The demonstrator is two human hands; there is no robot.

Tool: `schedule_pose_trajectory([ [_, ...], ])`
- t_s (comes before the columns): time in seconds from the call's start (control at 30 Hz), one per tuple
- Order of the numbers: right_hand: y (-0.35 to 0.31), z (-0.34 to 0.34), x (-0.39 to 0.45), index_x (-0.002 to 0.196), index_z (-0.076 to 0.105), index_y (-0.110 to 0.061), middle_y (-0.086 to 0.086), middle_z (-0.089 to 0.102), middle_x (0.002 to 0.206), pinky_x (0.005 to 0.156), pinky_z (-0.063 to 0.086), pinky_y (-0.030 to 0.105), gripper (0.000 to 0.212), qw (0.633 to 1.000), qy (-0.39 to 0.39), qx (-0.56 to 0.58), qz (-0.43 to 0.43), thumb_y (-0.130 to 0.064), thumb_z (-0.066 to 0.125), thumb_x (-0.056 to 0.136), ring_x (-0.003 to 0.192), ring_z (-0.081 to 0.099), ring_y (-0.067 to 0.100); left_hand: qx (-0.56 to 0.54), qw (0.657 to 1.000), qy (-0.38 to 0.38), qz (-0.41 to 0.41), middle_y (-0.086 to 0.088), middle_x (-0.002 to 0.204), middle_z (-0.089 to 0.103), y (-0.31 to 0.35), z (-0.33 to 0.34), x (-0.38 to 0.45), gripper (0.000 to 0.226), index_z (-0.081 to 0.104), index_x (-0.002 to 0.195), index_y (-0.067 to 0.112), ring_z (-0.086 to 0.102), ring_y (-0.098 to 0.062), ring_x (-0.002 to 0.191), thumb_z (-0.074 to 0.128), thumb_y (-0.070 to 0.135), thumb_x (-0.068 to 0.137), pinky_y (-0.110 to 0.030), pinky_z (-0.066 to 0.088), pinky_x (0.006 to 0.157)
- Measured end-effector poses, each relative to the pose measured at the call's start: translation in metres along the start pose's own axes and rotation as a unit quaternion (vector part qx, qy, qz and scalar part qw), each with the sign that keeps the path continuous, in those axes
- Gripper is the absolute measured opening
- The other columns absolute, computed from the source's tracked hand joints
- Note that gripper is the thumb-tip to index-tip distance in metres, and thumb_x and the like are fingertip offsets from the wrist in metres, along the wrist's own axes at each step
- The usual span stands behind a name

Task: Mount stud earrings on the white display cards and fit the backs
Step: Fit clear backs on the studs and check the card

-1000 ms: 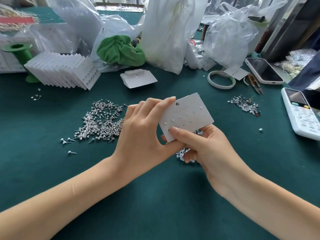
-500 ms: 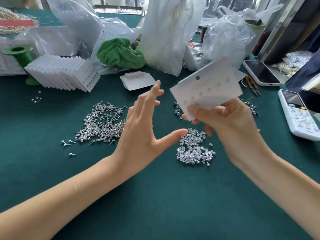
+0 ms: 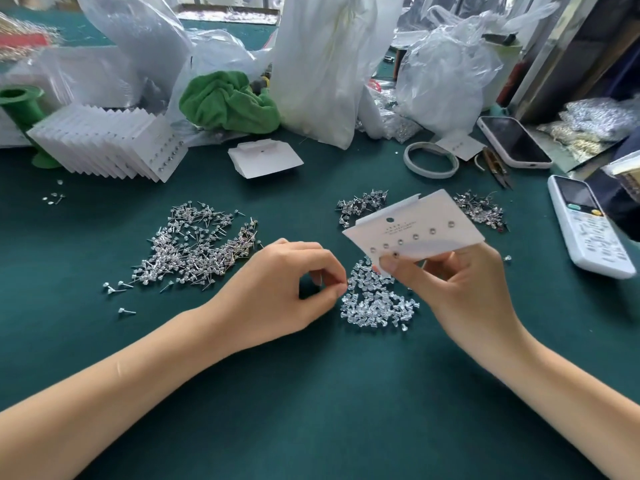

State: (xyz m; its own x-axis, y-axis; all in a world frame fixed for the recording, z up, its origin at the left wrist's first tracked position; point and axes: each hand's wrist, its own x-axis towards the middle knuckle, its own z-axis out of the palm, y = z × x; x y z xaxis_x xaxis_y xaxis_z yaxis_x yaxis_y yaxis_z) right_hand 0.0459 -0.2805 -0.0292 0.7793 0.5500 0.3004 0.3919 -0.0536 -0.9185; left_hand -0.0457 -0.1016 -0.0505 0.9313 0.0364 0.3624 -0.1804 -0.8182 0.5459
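Studs (image 3: 197,247), silver, heaped loose at left on green cloth. Left hand (image 3: 277,292), fingertips pinched together beside clear backs (image 3: 375,303); contents indiscernible. Right hand (image 3: 450,282) pinches white card (image 3: 415,226), stud row rising rightward.

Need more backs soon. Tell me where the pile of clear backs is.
In the head view, the clear backs lie centre-right on the green table, between both hands, below the held card.
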Motion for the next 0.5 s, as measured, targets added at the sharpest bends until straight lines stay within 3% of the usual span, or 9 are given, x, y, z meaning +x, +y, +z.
schedule_pose_trajectory([
  [0.17,0.0025,0.0002,-0.0024,0.077,0.073,-0.044,-0.029,0.071,0.083,0.045,0.035,0.011,0.032,1.000,-0.005,-0.017,-0.004,-0.012,0.078,0.075,0.047,0.046,0.000,-0.018,0.999,-0.032,0.007,0.014,0.077,0.066,-0.0020,-0.0055,0.0007,0.002,0.070,0.078,0.024,0.058,0.001,0.073,0.071,0.026,0.077,-0.025,0.043,0.080],
  [0.27,0.0041,0.0009,-0.0026,0.076,0.073,-0.042,-0.029,0.071,0.083,0.047,0.038,0.014,0.028,1.000,-0.008,-0.020,-0.007,-0.015,0.078,0.074,0.049,0.049,0.000,-0.023,0.999,-0.042,0.012,0.014,0.078,0.066,-0.0019,-0.0061,0.0014,0.002,0.071,0.077,0.025,0.060,-0.002,0.074,0.072,0.026,0.077,-0.030,0.045,0.080],
  [0.37,0.0039,0.0019,-0.0026,0.082,0.071,-0.050,-0.030,0.070,0.083,0.050,0.042,0.022,0.034,1.000,-0.010,-0.022,-0.008,-0.017,0.077,0.075,0.053,0.053,0.001,-0.027,0.998,-0.049,0.011,0.014,0.081,0.065,-0.0028,-0.0059,0.0017,0.002,0.072,0.079,0.025,0.060,-0.003,0.075,0.074,0.025,0.078,-0.026,0.043,0.082],
  [0.5,0.0039,0.0022,-0.0017,0.083,0.071,-0.052,-0.031,0.070,0.085,0.052,0.045,0.031,0.039,1.000,-0.008,-0.024,-0.007,-0.014,0.077,0.076,0.055,0.054,0.014,-0.026,0.998,-0.061,0.014,0.013,0.083,0.065,-0.0036,-0.0070,0.0013,0.003,0.072,0.080,0.024,0.061,-0.003,0.077,0.073,0.022,0.079,-0.026,0.043,0.084],
])
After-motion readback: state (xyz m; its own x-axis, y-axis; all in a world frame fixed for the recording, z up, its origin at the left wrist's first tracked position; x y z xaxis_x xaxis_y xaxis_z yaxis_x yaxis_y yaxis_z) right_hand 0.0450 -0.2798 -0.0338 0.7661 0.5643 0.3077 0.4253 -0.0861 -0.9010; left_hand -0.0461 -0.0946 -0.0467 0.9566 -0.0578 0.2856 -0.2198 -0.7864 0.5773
